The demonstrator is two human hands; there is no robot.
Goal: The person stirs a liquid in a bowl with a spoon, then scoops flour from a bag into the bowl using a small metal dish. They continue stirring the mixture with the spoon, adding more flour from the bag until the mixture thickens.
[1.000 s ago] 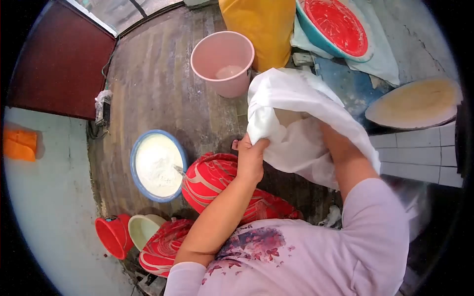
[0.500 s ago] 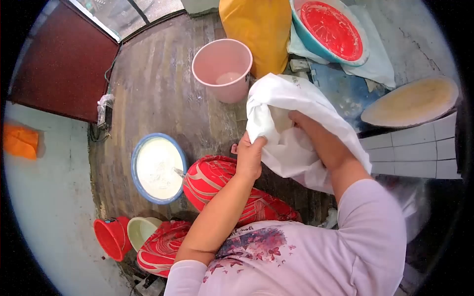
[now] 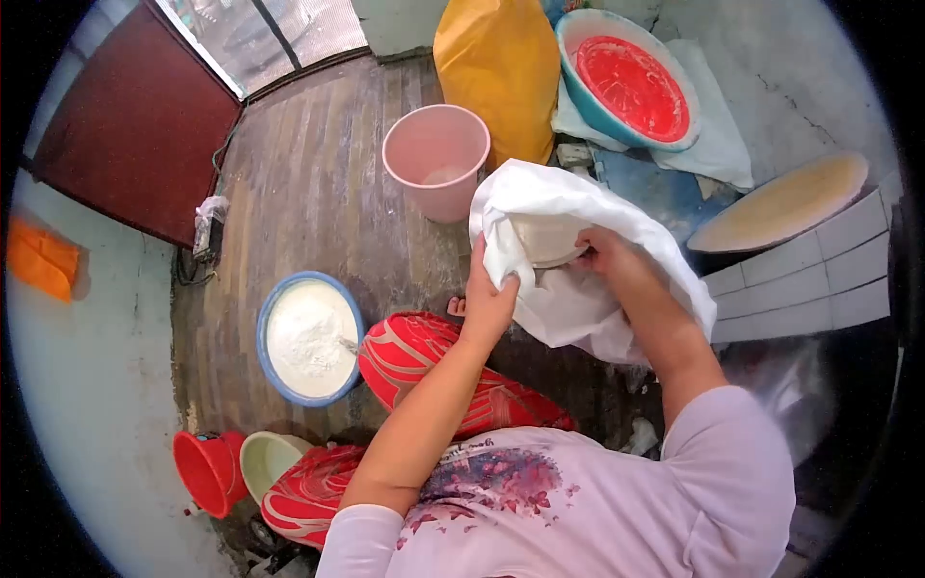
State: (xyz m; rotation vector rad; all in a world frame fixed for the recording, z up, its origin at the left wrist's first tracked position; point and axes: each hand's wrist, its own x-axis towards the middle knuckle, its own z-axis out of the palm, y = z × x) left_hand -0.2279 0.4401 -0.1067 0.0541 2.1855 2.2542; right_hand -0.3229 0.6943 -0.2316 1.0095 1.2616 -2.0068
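A large white sack [image 3: 568,323] stands with its mouth open in front of me. My left hand [image 3: 489,294] is closed on the left side of its rim. Inside the mouth, my right hand [image 3: 605,252] grips the edge of a pale round bowl [image 3: 551,241], partly hidden by the sack's folds; white stuff seems to be in it. To the left on the floor sits a blue-rimmed basin [image 3: 310,337] heaped with white powder, a handle sticking out at its right side.
A pink bucket [image 3: 436,159] and a yellow sack [image 3: 496,77] stand beyond the white sack. A teal basin [image 3: 588,91] holding a red one is at the back right, near a round board [image 3: 780,202]. Red [image 3: 207,472] and pale [image 3: 275,460] buckets sit lower left.
My right hand has come up a little inside the sack, and a pale bowl now shows in it. The sack's mouth is wider. My left hand keeps its hold on the rim.
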